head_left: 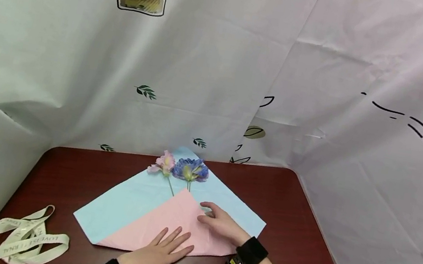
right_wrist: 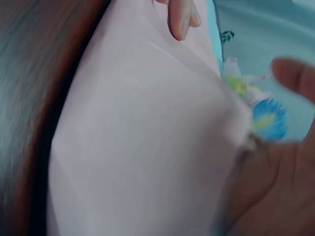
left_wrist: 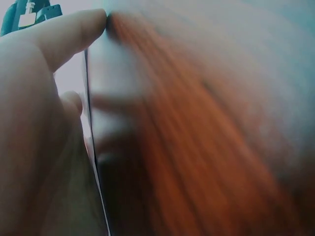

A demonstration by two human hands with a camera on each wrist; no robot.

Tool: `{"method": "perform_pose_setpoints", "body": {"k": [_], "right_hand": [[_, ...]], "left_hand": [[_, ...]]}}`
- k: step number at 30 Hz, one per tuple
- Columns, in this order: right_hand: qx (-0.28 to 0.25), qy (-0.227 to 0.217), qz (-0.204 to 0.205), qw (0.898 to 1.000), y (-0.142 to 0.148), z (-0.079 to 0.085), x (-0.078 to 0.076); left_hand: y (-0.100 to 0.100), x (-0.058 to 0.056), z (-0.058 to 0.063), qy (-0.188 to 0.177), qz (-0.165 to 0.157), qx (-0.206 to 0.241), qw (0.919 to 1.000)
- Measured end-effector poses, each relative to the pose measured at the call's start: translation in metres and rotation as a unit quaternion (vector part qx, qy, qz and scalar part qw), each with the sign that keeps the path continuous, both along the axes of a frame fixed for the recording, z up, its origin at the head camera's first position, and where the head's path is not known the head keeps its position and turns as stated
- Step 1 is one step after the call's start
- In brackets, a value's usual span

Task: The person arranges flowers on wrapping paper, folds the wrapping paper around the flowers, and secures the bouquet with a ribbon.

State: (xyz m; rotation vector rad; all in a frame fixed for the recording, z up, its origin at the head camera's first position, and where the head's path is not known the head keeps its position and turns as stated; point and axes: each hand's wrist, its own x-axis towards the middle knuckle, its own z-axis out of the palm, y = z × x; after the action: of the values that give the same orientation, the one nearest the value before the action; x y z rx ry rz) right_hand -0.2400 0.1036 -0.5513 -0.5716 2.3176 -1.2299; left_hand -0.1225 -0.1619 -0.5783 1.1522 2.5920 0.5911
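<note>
A sheet of wrapping paper, light blue (head_left: 119,205) on one face and pink on the other, lies on the table with its near part folded up as a pink flap (head_left: 160,229). Out of the fold, over the blue face, come a pink flower (head_left: 165,162) and a blue-purple flower (head_left: 191,169); their lower stems are hidden beneath the flap. My left hand (head_left: 155,256) rests flat with spread fingers across the fold's near edge. At the flap's right slanted edge is my right hand (head_left: 222,223), thumb and fingers apart. The flap's edge overlaps its palm in the right wrist view.
A loose heap of cream printed ribbon (head_left: 24,238) lies at the left front of the dark red wooden table (head_left: 291,259). White patterned cloth (head_left: 206,65) hangs behind the table and along its sides. A black wristband (head_left: 251,254) with a small camera is on the right wrist.
</note>
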Motion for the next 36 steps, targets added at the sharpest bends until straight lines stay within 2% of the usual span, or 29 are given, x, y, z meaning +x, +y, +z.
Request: {"method": "perform_pose_setpoints", "body": {"k": [1,3,4,6,7,8,10,12,14,16,18,20,22,26,27,31,36], "right_hand": [[0.014,0.072,0.012,0.997,0.004,-0.008,0.000],[0.057,0.178,0.010,0.982,0.004,-0.005,0.015],[0.076,0.219,0.014,0.973,0.004,-0.005,0.024],[0.110,0.253,0.043,0.960,0.004,-0.004,0.044],[0.125,0.251,0.064,0.958,0.004,-0.006,0.054],[0.146,0.224,0.076,0.961,0.001,0.003,0.068],[0.184,0.210,0.111,0.954,0.003,-0.003,0.084],[0.220,0.202,0.129,0.946,0.005,-0.009,0.093],[0.249,0.205,0.128,0.938,0.009,-0.014,0.098],[0.259,0.197,0.125,0.937,0.013,-0.018,0.099],[0.246,0.180,0.124,0.944,0.019,-0.020,0.098],[0.228,0.166,0.129,0.951,0.025,-0.020,0.097],[0.216,0.161,0.134,0.954,0.030,-0.022,0.095],[0.212,0.164,0.139,0.953,0.037,-0.023,0.092],[0.213,0.163,0.139,0.953,0.038,-0.023,0.091],[0.209,0.164,0.142,0.954,0.042,-0.023,0.090],[0.208,0.172,0.147,0.951,0.054,-0.022,0.086]], "left_hand": [[0.000,0.000,-0.001,0.002,0.001,-0.001,1.0000],[0.001,0.000,-0.002,0.009,0.003,-0.002,1.0000],[0.001,0.000,-0.003,0.012,0.005,-0.006,0.9999],[0.002,0.000,-0.002,0.020,0.008,-0.015,0.9997],[0.002,0.000,-0.001,0.021,0.010,-0.018,0.9996],[0.002,0.000,0.000,0.011,0.014,-0.017,0.9997],[0.002,0.000,0.003,-0.010,0.022,-0.017,0.9996],[0.001,-0.001,0.001,-0.030,0.023,-0.004,0.9993],[0.000,-0.002,0.002,-0.046,0.024,0.003,0.9987],[0.000,-0.002,0.001,-0.033,0.020,0.001,0.9992],[0.001,-0.002,0.002,-0.034,0.023,-0.001,0.9992],[-0.001,-0.003,-0.002,-0.032,0.016,0.008,0.9993],[-0.004,-0.005,-0.002,-0.040,0.018,0.011,0.9990],[-0.016,-0.009,-0.003,-0.054,0.034,0.018,0.9978],[-0.019,-0.009,0.000,-0.058,0.045,0.016,0.9972],[-0.036,-0.012,-0.001,-0.067,0.070,0.032,0.9948],[-0.058,-0.006,-0.001,-0.070,0.097,0.039,0.9921]]}}
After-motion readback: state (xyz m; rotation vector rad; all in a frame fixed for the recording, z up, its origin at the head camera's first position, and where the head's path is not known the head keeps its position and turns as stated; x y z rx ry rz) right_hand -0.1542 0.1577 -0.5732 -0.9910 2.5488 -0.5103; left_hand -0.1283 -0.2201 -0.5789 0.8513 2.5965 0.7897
